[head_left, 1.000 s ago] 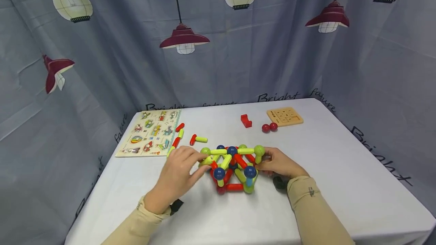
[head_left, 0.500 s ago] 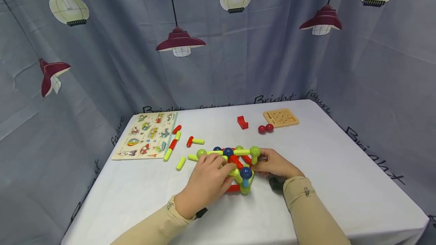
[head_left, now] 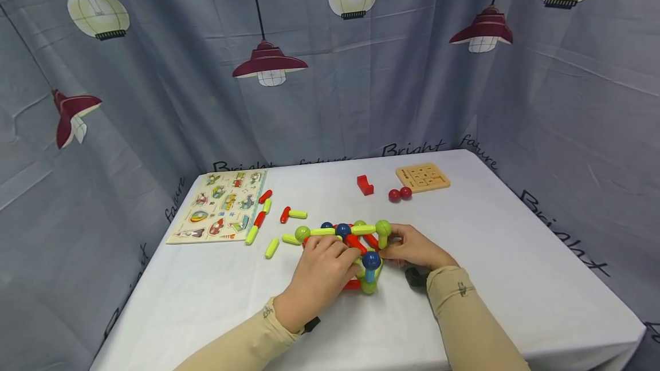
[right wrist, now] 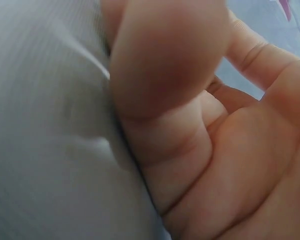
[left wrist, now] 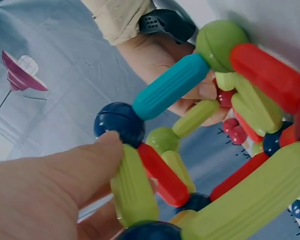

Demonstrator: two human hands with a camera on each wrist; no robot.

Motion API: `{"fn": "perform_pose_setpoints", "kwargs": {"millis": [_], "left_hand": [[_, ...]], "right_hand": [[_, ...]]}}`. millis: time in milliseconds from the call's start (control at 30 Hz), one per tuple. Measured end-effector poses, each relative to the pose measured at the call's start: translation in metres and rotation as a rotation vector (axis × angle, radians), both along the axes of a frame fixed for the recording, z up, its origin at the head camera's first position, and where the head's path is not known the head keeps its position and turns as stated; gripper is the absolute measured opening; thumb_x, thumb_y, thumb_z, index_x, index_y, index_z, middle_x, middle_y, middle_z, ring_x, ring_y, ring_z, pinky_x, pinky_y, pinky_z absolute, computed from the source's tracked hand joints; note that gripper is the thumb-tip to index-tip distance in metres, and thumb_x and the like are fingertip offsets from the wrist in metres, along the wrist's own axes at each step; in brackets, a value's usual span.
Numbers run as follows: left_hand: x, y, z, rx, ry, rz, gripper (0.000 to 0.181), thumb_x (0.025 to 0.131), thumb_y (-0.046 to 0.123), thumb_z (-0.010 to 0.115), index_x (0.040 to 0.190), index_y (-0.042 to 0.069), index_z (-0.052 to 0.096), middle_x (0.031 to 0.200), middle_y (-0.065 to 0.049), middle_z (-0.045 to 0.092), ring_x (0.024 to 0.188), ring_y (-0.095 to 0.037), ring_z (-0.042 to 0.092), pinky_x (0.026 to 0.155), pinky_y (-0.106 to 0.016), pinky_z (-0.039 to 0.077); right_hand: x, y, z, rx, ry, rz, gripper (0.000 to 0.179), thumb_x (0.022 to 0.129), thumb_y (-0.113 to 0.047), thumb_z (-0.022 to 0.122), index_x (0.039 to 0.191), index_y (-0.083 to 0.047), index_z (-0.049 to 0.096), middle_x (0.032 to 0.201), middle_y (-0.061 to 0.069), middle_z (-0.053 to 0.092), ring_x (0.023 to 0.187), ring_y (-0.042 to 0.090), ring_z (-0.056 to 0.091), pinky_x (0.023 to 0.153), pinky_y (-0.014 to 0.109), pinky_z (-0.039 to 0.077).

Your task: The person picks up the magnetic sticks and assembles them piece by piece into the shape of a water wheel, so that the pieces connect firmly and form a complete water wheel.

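Note:
A magnetic ball-and-stick structure (head_left: 352, 242) in red, yellow-green and blue stands at the table's middle, partly behind my left hand (head_left: 322, 273). In the left wrist view, my thumb and fingers pinch a yellow-green magnetic rod (left wrist: 134, 190) that spans two dark blue balls; the thumb tip overlaps the upper ball (left wrist: 119, 122). A light-blue rod (left wrist: 170, 86) runs from that ball to a green ball (left wrist: 221, 45). At the structure's right side, my right hand (head_left: 415, 248) grips it with curled fingers. The right wrist view shows mostly this hand's palm and bent fingers (right wrist: 165, 65).
Loose red and yellow-green rods (head_left: 259, 219) lie left of the structure, beside a picture puzzle board (head_left: 216, 208). Behind it are a red block (head_left: 365, 185), two red balls (head_left: 400, 194) and a wooden number board (head_left: 423, 177). A patterned curtain (head_left: 309, 113) surrounds the table.
My left hand has moved from the structure's left side rightward to its front, carrying the yellow-green rod to the front blue balls. The right hand has kept its grip on the right side.

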State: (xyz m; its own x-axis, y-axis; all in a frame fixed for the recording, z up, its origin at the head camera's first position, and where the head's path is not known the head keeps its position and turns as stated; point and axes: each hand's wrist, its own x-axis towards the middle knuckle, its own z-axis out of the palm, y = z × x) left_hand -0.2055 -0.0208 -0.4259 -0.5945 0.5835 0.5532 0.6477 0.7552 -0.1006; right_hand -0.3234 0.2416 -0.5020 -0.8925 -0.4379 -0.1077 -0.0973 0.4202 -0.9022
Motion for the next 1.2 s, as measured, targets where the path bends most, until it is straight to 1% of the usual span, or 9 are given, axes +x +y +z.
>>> {"fn": "perform_pose_setpoints", "kwargs": {"millis": [133,333,467,567,667,833,1000,1100,1200], "left_hand": [[-0.002,-0.002,-0.004,0.024,0.001,-0.018,0.032,0.084,0.038,0.086,0.110,0.023,0.075,0.097,0.007,0.074,0.101,-0.014,0.062,0.088,-0.035,0.045],[-0.002,-0.009,-0.008,0.052,-0.005,-0.038,0.039,0.083,0.034,0.088,0.117,0.023,0.071,0.101,0.007,0.071,0.105,-0.013,0.061,0.091,-0.036,0.043],[-0.004,-0.010,-0.009,0.056,0.002,-0.062,0.038,0.083,0.032,0.088,0.117,0.023,0.071,0.102,0.008,0.071,0.106,-0.012,0.060,0.092,-0.035,0.042],[-0.004,-0.012,-0.010,0.066,-0.009,-0.081,0.040,0.083,0.033,0.088,0.118,0.023,0.071,0.104,0.008,0.072,0.106,-0.012,0.059,0.092,-0.034,0.043],[-0.005,-0.014,-0.011,0.080,-0.020,-0.091,0.042,0.082,0.032,0.089,0.119,0.023,0.070,0.106,0.008,0.072,0.106,-0.012,0.059,0.092,-0.033,0.043],[-0.005,-0.019,-0.012,0.098,-0.044,-0.095,0.042,0.083,0.034,0.088,0.120,0.024,0.071,0.107,0.008,0.071,0.108,-0.012,0.060,0.092,-0.035,0.042],[-0.007,-0.042,-0.016,0.163,-0.086,-0.012,0.056,0.077,0.044,0.090,0.123,0.022,0.069,0.123,0.002,0.061,0.121,-0.020,0.052,0.097,-0.043,0.039],[-0.010,-0.060,-0.023,0.229,-0.098,0.104,0.068,0.066,0.049,0.096,0.118,0.019,0.065,0.122,-0.001,0.055,0.119,-0.023,0.048,0.094,-0.043,0.039],[-0.013,-0.072,-0.030,0.270,-0.110,0.166,0.064,0.060,0.050,0.099,0.102,0.018,0.063,0.106,0.001,0.058,0.103,-0.020,0.050,0.085,-0.037,0.041]], "right_hand": [[0.003,0.002,0.004,0.003,-0.036,0.020,0.067,0.085,-0.032,0.084,0.145,-0.020,0.055,0.122,0.015,0.060,0.071,0.027,0.061,0.067,0.037,0.055],[0.007,-0.007,0.008,-0.007,-0.080,-0.039,0.082,0.080,-0.039,0.084,0.152,-0.027,0.046,0.116,0.013,0.063,0.062,0.026,0.053,0.060,0.033,0.052],[0.012,-0.014,0.011,-0.018,-0.035,-0.023,0.086,0.081,-0.040,0.084,0.154,-0.026,0.043,0.134,0.009,0.061,0.100,0.028,0.060,0.082,0.042,0.056],[0.015,-0.016,0.011,-0.012,0.001,-0.002,0.087,0.083,-0.044,0.083,0.155,-0.022,0.041,0.150,0.008,0.051,0.126,0.029,0.052,0.100,0.054,0.050],[0.015,-0.018,0.010,0.008,0.023,0.008,0.088,0.081,-0.046,0.084,0.154,-0.023,0.042,0.150,0.009,0.051,0.124,0.031,0.055,0.102,0.057,0.049],[0.013,-0.017,0.009,0.052,0.044,0.007,0.081,0.080,-0.048,0.084,0.149,-0.025,0.050,0.133,0.006,0.060,0.112,0.026,0.056,0.091,0.048,0.052],[0.009,-0.011,0.010,0.071,0.025,0.004,0.072,0.082,-0.045,0.085,0.143,-0.022,0.056,0.099,0.011,0.060,0.078,0.026,0.058,0.066,0.035,0.050],[0.005,-0.007,0.008,0.069,0.025,0.001,0.063,0.083,-0.033,0.086,0.139,-0.020,0.060,0.102,0.012,0.062,0.073,0.026,0.059,0.061,0.034,0.052],[0.004,-0.003,0.006,0.073,0.024,-0.011,0.055,0.084,-0.025,0.085,0.134,-0.018,0.064,0.111,0.010,0.063,0.080,0.027,0.062,0.064,0.036,0.054]]}}
